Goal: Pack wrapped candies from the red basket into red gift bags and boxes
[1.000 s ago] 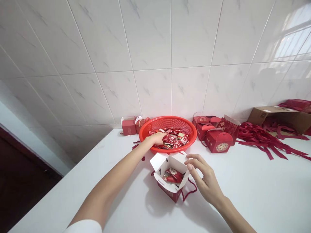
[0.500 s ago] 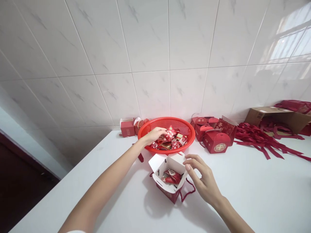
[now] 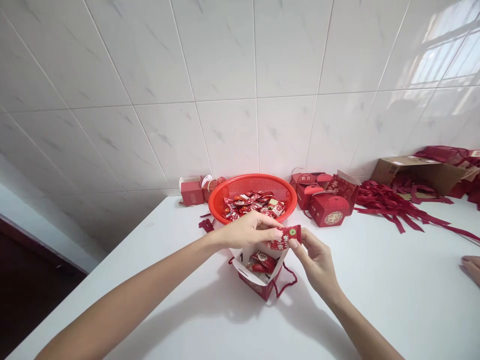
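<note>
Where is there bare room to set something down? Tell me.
Right: bare table between ribbons, right forearm and another person's hand. Left: a bare strip between left forearm and table edge. Crowded: along the wall, with basket, boxes and ribbons; and the middle, where left hand and right hand hold a packet over the open box.

My left grip [image 3: 245, 231] and right grip [image 3: 318, 256]: bare, slim-fingered. Right thumbnail [image 3: 294, 243] short, rounded. Left forearm [image 3: 150, 292] and right forearm [image 3: 365, 325] bare, smooth, tapering toward narrow wrists [image 3: 215, 240].
</note>
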Available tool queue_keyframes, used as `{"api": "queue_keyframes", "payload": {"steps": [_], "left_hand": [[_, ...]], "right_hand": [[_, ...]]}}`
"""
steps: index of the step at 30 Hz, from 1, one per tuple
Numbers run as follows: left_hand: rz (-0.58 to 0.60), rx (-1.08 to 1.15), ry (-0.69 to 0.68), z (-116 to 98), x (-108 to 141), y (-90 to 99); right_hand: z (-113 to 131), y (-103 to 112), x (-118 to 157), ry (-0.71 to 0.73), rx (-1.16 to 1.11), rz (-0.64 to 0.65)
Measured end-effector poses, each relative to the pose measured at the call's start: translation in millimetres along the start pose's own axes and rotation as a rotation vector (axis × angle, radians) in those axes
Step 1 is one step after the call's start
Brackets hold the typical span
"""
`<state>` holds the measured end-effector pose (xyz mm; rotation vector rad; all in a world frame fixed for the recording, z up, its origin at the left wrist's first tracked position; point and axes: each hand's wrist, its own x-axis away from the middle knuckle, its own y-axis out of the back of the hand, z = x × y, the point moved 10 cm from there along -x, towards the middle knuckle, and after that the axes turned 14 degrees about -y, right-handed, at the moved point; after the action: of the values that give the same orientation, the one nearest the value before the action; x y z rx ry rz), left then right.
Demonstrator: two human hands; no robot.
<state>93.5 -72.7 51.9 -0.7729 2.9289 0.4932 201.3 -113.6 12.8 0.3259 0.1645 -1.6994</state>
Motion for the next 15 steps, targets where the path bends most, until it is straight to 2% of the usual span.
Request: {"api": "queue_keyframes", "payload": {"steps": [7,15], "left_hand": [[-0.127,-0.153,-0.021,0,12,2.7],[-0.135,-0.037,-0.027,1,16,1.2]], "right_hand": [[1,-9,3,-0.022,-0.048,0.070],[-6,-14,4,-0.101,-0.046,0.110]]}}
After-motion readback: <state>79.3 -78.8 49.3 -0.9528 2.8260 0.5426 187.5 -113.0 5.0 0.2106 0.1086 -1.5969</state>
